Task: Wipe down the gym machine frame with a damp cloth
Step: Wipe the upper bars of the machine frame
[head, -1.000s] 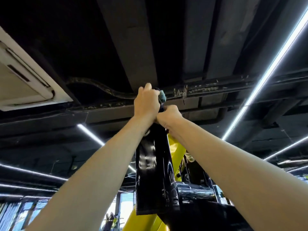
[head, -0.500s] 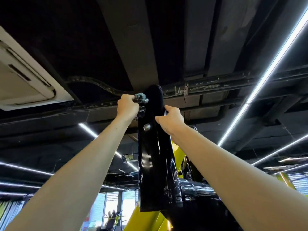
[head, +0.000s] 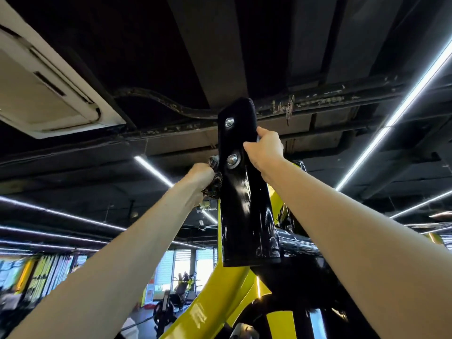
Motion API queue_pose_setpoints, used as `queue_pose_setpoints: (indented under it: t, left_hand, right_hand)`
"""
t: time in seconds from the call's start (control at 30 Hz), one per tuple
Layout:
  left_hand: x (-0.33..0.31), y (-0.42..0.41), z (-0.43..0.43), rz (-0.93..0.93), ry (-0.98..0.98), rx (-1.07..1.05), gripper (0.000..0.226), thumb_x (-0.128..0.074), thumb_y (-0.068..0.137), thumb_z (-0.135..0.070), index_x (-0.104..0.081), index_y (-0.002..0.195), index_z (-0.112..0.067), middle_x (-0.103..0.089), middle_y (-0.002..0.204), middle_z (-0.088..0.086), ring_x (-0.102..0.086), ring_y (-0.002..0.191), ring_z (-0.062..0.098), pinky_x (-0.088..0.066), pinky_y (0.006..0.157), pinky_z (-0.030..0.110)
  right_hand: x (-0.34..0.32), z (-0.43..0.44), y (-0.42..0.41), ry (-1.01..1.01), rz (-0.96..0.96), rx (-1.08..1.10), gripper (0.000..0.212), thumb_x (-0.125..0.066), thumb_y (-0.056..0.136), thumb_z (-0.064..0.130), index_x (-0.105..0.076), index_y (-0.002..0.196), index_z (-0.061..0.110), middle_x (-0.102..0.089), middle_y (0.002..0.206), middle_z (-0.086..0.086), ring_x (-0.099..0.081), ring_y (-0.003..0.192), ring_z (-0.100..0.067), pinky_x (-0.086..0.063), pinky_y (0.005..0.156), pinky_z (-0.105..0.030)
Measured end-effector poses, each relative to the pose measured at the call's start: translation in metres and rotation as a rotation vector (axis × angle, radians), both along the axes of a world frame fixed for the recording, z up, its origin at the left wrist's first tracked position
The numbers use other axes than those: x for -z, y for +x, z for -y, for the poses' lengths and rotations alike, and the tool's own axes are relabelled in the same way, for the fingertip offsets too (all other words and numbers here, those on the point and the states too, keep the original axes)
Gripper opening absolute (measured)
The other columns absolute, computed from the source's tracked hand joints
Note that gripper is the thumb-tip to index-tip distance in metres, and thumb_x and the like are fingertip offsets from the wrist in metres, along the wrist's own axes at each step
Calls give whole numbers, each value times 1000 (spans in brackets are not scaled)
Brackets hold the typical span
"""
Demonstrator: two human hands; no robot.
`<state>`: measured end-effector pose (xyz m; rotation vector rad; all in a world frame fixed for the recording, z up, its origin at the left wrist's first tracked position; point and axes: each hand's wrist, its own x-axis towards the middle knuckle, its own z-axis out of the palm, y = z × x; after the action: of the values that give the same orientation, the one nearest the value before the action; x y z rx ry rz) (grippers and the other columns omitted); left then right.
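A glossy black upright plate (head: 244, 196) of the gym machine rises overhead, with two shiny bolts near its top. Yellow frame members (head: 215, 299) run below it. My left hand (head: 201, 176) grips a dark bunched cloth (head: 215, 182) and presses it against the plate's left edge, just below the lower bolt. My right hand (head: 265, 149) grips the plate's right edge, level with the bolts, fingers wrapped round behind it.
A dark ceiling with beams and pipes (head: 318, 99) sits close above the plate's top. A white ceiling air unit (head: 44, 94) hangs at the upper left. Strip lights (head: 401, 106) cross on the right. Other machines (head: 178, 289) stand far below by the windows.
My left hand slid the cloth down the plate's left edge, from the top to below the lower bolt. My right hand kept its hold on the right edge.
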<state>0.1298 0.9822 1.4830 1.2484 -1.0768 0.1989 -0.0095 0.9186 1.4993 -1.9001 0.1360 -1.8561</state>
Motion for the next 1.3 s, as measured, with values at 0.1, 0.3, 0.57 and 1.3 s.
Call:
queue_pose_setpoints:
  t: [0.1,0.3,0.57,1.3]
  left_hand:
    - [51,-7,-1,-89,94,118,21,-48,97,-11,-61,81,-8,-60,68,8,-54,55,19,-43,50,25]
    - [98,-16,-9,-101,111,-70,20,-44,95,0,-62,103,1,-67,97,22,-60,68,23,-46,55,23]
    - [140,-80,-17,826,-204,-739,21,-46,87,11,-62,102,9,-43,91,10,-43,80,22,-41,66,34]
    - [95,-94,-37,1324,47,-683,43,-55,82,12,-68,117,-7,-44,88,14,-48,76,29,-50,63,46]
  right_hand:
    - [7,-5,-4,3,-25,-27,60,-57,94,17,-34,149,12,-50,140,-14,-42,132,-32,-35,110,-46]
    - [46,-3,-24,344,-74,-222,42,-53,93,53,-61,94,12,-54,84,-2,-51,73,-18,-46,67,-30]
    - [99,32,-32,238,-342,-229,20,-47,97,12,-63,101,3,-58,84,-5,-55,73,-19,-53,74,-36]
    - [125,37,-40,38,-308,-130,31,-49,87,4,-72,107,9,-67,95,-15,-64,91,-33,-53,72,-29]
